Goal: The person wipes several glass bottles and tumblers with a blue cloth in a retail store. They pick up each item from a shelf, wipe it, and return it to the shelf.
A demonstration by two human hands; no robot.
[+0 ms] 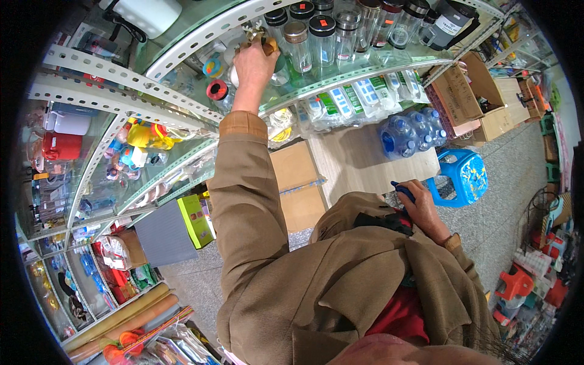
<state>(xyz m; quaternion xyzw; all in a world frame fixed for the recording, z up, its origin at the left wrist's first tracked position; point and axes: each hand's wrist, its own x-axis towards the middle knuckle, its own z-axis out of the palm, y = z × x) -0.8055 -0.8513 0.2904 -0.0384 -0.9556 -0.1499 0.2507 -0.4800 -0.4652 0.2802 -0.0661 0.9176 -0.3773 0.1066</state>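
My left hand (255,64) reaches onto the upper glass shelf, its fingers around a small amber-coloured object (270,45) whose kind I cannot tell. Clear drinking bottles with dark lids (322,41) stand just right of it. Below and left of the hand sit a bottle with a red-and-black lid (217,90) and a blue-and-yellow item (212,68). Low by my body on the right, my right hand (424,207) is closed around a dark blue object (405,192), perhaps a cloth, mostly hidden by the fingers.
Perforated white shelf rails (200,41) edge the glass. Below are packaged goods (351,98), shrink-wrapped water bottles (410,132) on a wooden board (360,155), and flat cardboard (296,187). A blue plastic stool (461,178) and open carton (483,86) stand right; a grey panel (162,232) leans left.
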